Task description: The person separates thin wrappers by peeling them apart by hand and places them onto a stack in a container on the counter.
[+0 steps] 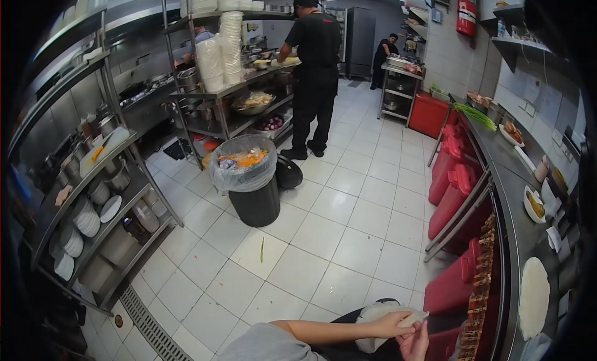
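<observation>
White-tiled floor lies open ahead of us, edged on our right by a long gray steel bench over red plastic bins. Our left hand has its grip clamped on a pale, floppy, doughlike sheet; our right hand meets it, though we cannot tell its grip. We'd best support the drooping part and clear the bins' edges.

Over here the floor is white tile crossed by thin dark grout lines, the bin dark grey, the lidded containers red, the round flat dough on the grey surface creamy white, and the long stalks bright green.
</observation>
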### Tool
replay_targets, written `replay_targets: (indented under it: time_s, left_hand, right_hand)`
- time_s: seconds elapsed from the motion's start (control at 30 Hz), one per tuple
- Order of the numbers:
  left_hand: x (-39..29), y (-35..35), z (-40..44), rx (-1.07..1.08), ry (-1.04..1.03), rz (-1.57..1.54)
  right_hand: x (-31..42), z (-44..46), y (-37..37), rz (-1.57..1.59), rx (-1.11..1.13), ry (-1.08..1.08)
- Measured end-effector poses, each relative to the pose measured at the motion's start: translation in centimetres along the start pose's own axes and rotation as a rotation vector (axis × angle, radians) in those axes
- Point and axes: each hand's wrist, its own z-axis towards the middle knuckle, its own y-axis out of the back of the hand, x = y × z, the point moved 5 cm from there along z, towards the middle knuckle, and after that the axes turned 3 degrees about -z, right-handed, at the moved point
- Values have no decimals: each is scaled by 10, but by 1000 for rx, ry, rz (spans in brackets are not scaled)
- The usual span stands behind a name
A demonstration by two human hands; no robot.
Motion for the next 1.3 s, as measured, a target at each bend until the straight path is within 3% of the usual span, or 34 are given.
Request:
replay_targets:
  time_s: [0.03,0.17,0.23,0.27,0.33,0.43,0.5,0.67,0.77,1.0,1.13,1.2,1.3]
  left_hand:
    - [-1,-1,0,40,12,-41]
    - [39,-11,-5,102,101,-176]
    - [70,-12,-8,-2,36,-69]
    - [24,4,-17,-20,114,-57]
    - [10,15,-20,-52,-34,-19]
    - [-43,24,-20,71,-308,261]
    - [-56,19,-24,175,-265,322]
    - [-69,12,-25,292,-175,442]
    - [-72,14,-11,412,-242,532]
    - [-132,45,31,351,-318,738]
    - [-96,31,1,523,-265,756]
    - [-52,22,-18,641,-149,777]
    - [-17,8,-33,673,-127,482]
  right_hand:
    - [0,-7,-4,26,-92,13]
    - [-21,16,38,-82,6,52]
    - [-20,16,35,-137,30,79]
    - [-21,16,38,-123,15,99]
    - [-18,14,31,-141,-32,83]
    - [-15,11,32,-82,-34,41]
    - [-14,11,37,70,5,-46]
    - [-6,7,28,-107,-52,-8]
    - [-14,16,44,-127,-75,41]
    - [25,15,27,41,13,412]
    - [17,25,55,55,50,168]
    - [-7,32,94,-185,41,45]
    - [-34,25,114,-322,8,-65]
